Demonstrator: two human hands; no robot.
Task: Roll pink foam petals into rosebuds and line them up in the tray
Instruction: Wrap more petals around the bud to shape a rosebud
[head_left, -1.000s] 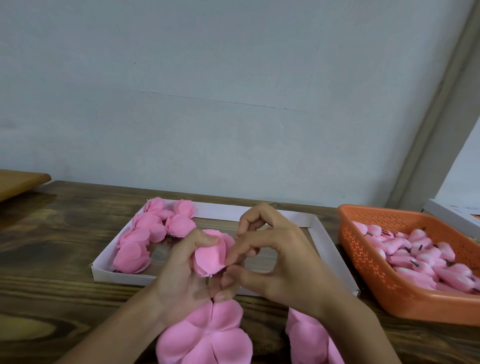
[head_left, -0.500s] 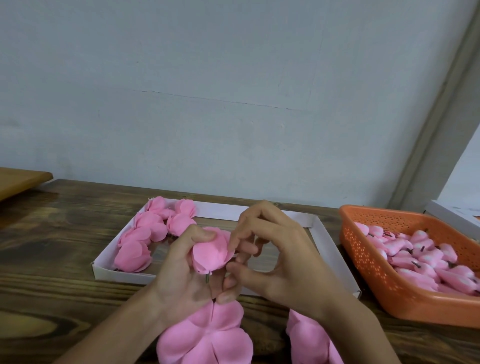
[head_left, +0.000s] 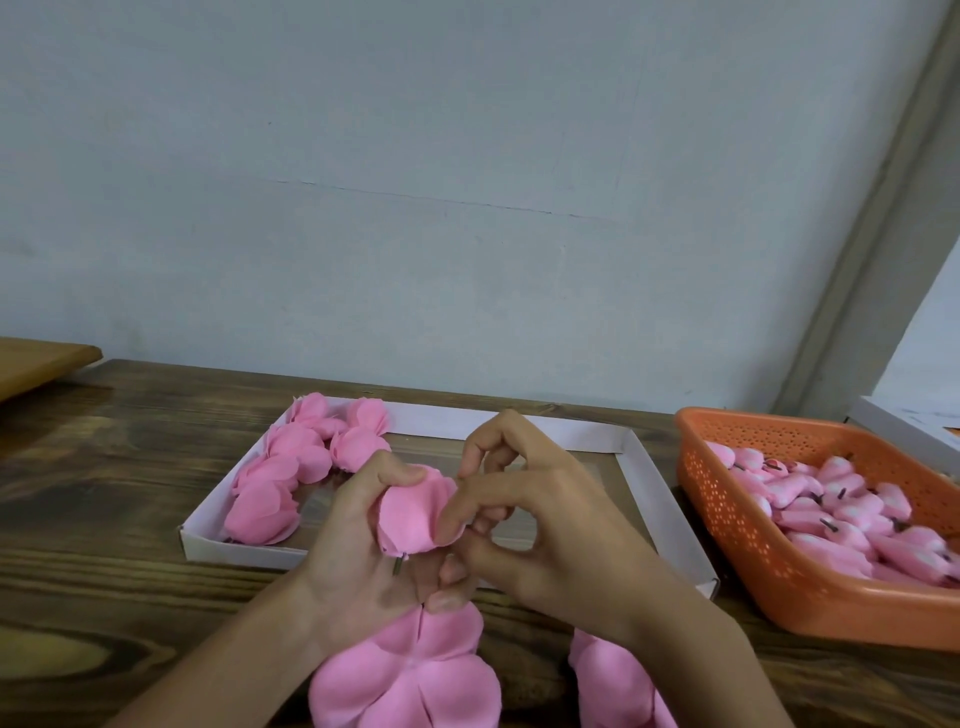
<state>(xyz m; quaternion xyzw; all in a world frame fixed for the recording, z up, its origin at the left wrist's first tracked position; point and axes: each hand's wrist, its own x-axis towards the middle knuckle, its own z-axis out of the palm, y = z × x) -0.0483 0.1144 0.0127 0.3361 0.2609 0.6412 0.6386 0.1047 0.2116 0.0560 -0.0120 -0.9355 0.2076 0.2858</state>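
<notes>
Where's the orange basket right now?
The orange basket sits on the wooden table at the right of the head view, just right of the white tray.

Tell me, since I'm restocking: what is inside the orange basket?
The orange basket holds a pile of small pink foam pieces with short dark stems. Its floor and any lower layers are covered.

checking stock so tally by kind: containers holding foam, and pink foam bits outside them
white tray: 1
orange basket: 1
flat petal pieces on the table: 2
rosebud in the left hand: 1
total: 5
</notes>
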